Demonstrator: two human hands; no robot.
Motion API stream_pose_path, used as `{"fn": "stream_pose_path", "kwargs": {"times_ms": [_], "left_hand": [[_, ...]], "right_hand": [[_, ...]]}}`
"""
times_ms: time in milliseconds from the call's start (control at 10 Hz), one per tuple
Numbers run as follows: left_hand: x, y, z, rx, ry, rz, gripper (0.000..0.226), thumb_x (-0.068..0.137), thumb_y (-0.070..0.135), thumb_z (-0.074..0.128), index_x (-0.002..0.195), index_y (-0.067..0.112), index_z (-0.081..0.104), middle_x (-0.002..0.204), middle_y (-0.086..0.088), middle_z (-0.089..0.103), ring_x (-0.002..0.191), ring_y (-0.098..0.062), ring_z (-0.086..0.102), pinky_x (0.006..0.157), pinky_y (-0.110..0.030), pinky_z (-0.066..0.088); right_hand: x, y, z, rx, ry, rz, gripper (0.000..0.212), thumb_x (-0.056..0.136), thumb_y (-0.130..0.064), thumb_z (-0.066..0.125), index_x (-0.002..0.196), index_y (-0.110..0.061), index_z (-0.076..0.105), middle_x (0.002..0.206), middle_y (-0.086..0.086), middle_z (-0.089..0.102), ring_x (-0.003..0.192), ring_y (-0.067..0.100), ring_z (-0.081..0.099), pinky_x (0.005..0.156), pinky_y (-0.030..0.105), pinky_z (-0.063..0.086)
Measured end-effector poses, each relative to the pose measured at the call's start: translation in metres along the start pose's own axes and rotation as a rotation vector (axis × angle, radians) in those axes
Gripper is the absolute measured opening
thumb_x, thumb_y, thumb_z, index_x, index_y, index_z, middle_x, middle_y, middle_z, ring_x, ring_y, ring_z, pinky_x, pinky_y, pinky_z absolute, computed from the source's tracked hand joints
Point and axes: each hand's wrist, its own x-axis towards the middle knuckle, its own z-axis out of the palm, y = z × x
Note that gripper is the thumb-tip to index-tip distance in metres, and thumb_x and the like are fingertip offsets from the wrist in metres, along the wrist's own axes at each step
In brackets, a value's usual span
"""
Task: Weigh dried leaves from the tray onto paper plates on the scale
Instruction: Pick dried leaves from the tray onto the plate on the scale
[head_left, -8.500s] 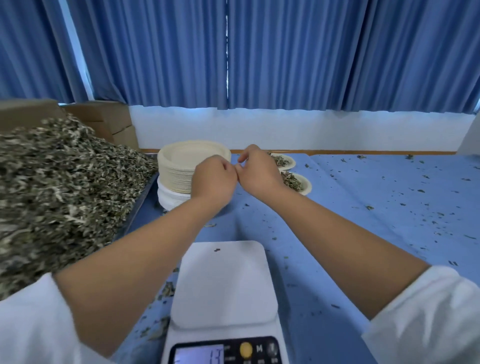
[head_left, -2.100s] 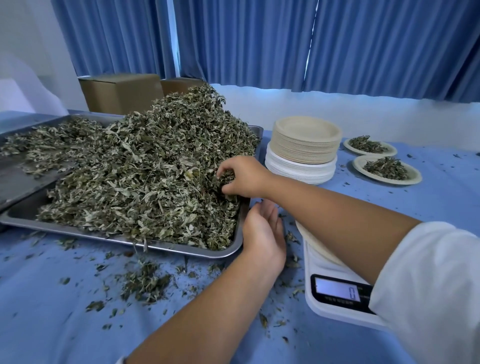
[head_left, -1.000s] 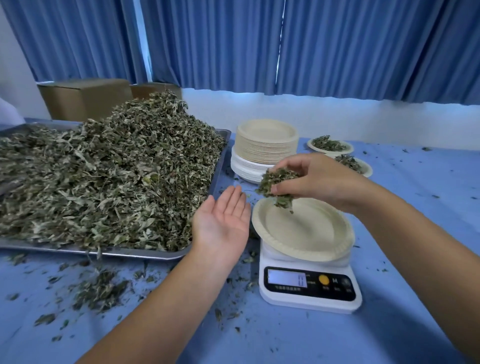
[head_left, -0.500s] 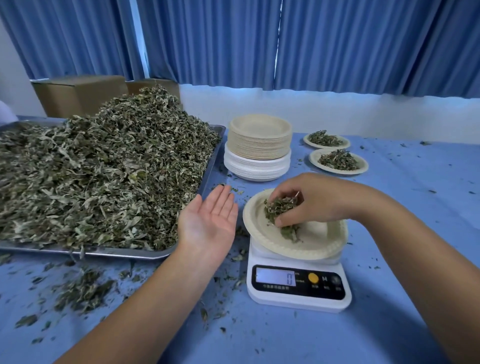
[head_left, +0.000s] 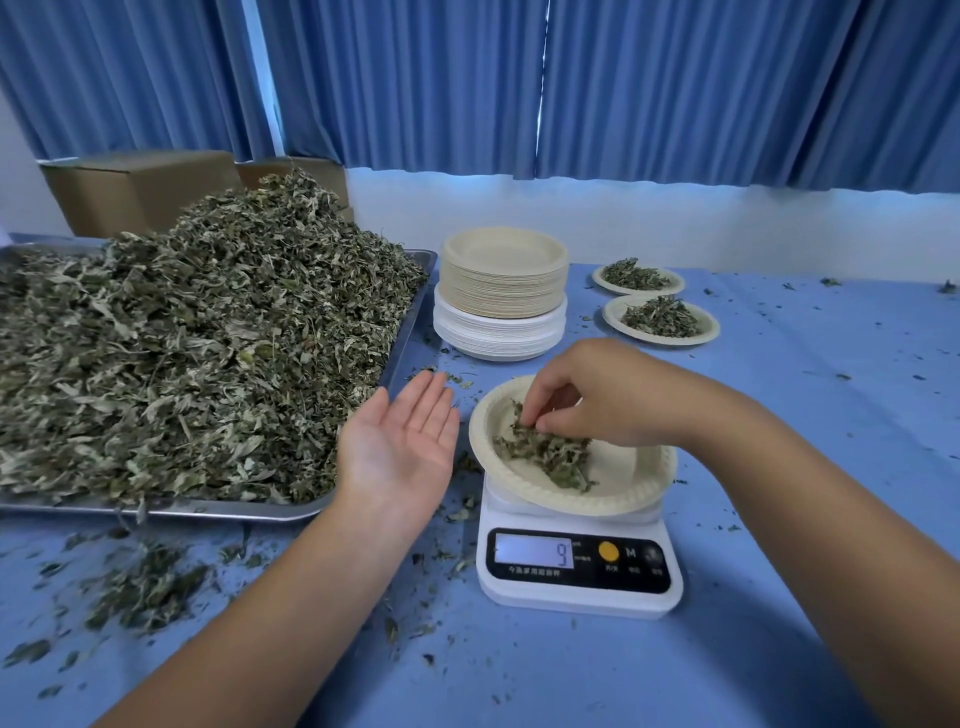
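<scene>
Now | right hand (head_left: 613, 400) pinches leaves (head_left: 556, 457) on plate (head_left: 641, 493) (scale (head_left: 576, 597) reads 9) | left hand (head_left: 400, 447) spread flat

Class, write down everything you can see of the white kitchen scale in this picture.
The scale is small, white and plastic-looking, with rounded corners. Its black front panel carries a lit display reading 9, a round yellow button and an M key. It sits flat on the blue table cover, right of the metal tray. A paper plate holding dried leaves rests on its platform, overhanging it. The right hand pinches those leaves; no hand touches the scale.
</scene>
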Motion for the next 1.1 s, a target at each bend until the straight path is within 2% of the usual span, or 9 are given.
{"fn": "stream_pose_path", "kwargs": {"times_ms": [100,200,400,900,1100], "left_hand": [[0.0,0.0,-0.001,0.005,-0.003,-0.003,0.048,0.103,0.031,0.03,0.131,-0.002,0.049,0.133,-0.017,0.054,0.13,-0.027,0.045,0.108,-0.039,0.034],[-0.001,0.0,-0.001,0.006,-0.003,-0.004,0.048,0.103,0.031,0.029,0.131,-0.002,0.049,0.133,-0.016,0.054,0.13,-0.027,0.045,0.108,-0.038,0.034],[-0.001,-0.001,-0.001,0.015,-0.002,0.0,0.048,0.103,0.031,0.029,0.132,-0.002,0.048,0.134,-0.017,0.053,0.13,-0.027,0.045,0.107,-0.038,0.034],[0.001,-0.001,-0.003,0.022,0.0,-0.002,0.048,0.103,0.031,0.029,0.132,-0.002,0.048,0.133,-0.017,0.055,0.129,-0.028,0.046,0.106,-0.038,0.036],[0.004,-0.004,-0.005,0.005,0.022,-0.027,0.047,0.103,0.029,0.029,0.128,-0.004,0.051,0.132,-0.017,0.055,0.129,-0.028,0.046,0.108,-0.038,0.035]], "right_hand": [[0.001,0.001,0.002,0.042,-0.017,-0.012,0.014,0.084,-0.016,0.07,0.086,-0.029,0.073,0.081,-0.018,0.071,0.077,-0.01,0.063,0.073,0.012,0.051],[0.001,0.0,0.001,0.068,0.037,-0.032,0.008,0.084,-0.019,0.07,0.087,-0.026,0.073,0.081,-0.017,0.07,0.076,-0.012,0.06,0.069,0.007,0.047],[0.0,-0.004,-0.002,0.084,0.167,-0.062,0.009,0.089,-0.021,0.064,0.088,-0.023,0.073,0.076,-0.021,0.065,0.071,-0.017,0.055,0.064,0.0,0.038],[0.001,-0.006,-0.001,0.156,0.245,-0.05,0.01,0.089,-0.019,0.064,0.086,-0.024,0.072,0.081,-0.017,0.068,0.078,-0.008,0.06,0.071,0.005,0.044],[0.01,-0.013,0.003,0.212,0.267,-0.068,0.009,0.088,-0.018,0.065,0.084,-0.022,0.072,0.078,-0.016,0.068,0.074,-0.007,0.061,0.065,0.003,0.043]]}}
